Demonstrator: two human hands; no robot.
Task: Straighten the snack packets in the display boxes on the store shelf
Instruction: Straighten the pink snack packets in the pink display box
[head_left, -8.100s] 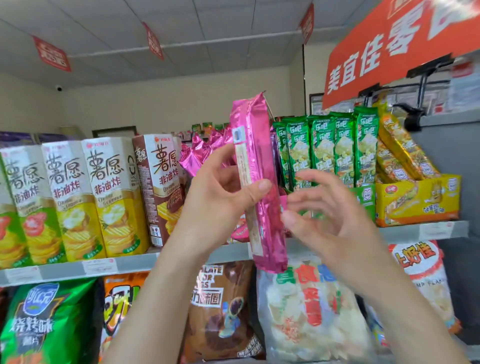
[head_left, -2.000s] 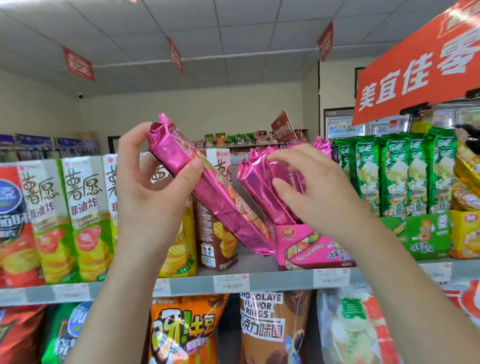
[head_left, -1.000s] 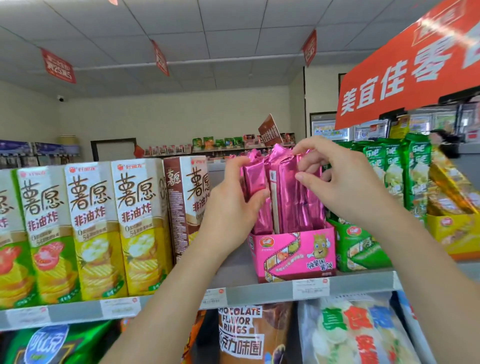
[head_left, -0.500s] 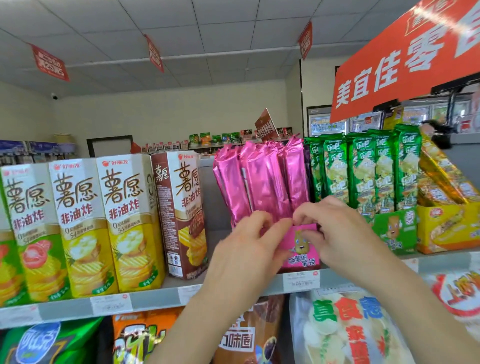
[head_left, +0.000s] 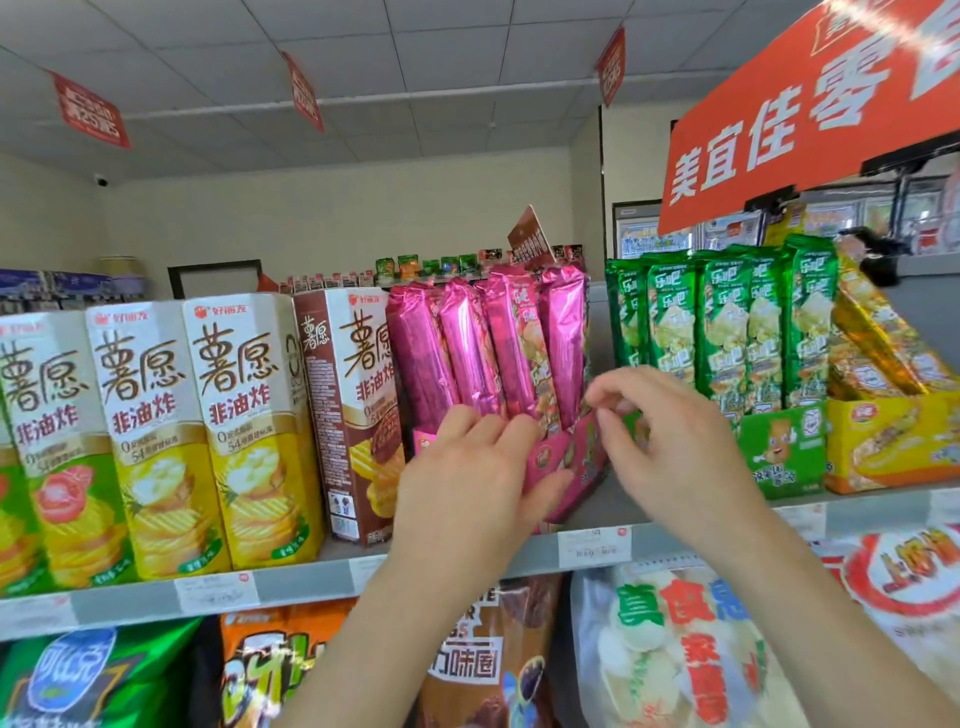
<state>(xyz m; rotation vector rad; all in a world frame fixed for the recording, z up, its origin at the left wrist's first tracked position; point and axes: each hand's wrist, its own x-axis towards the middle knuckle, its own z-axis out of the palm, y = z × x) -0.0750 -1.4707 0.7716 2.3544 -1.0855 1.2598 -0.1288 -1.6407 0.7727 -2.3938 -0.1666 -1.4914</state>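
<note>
Head view, all placed from the pink display box (head_left: 571, 457). The box stands on the upper shelf (head_left: 296, 584) just behind its front rail, turned askew so that its right front corner points out toward the camera. The pink snack packets (head_left: 467, 343) stand in it on end, packed side by side and leaning slightly left; one shows its printed face, the others show plain foil. The left hand (head_left: 467, 488) grasps the box's left front: its fingers are curled over the top edge at the foot of the packets and its thumb presses the front panel from below. The right hand (head_left: 670, 447) is at the box's right upper corner, fingers curled and thumb tip close to forefinger; I cannot tell whether it pinches the cardboard or only hovers beside it. Touching the box on the left is a brown chip carton (head_left: 358, 410), and further left stand yellow chip cartons (head_left: 249, 431). To the right, across a narrow gap, is a green display box (head_left: 779, 452) with green packets (head_left: 727, 332) upright in it, and beyond that a yellow display box (head_left: 893, 447). A price label (head_left: 595, 545) sits on the rail below the box. An orange sign (head_left: 810, 104) hangs above and to the right.
</note>
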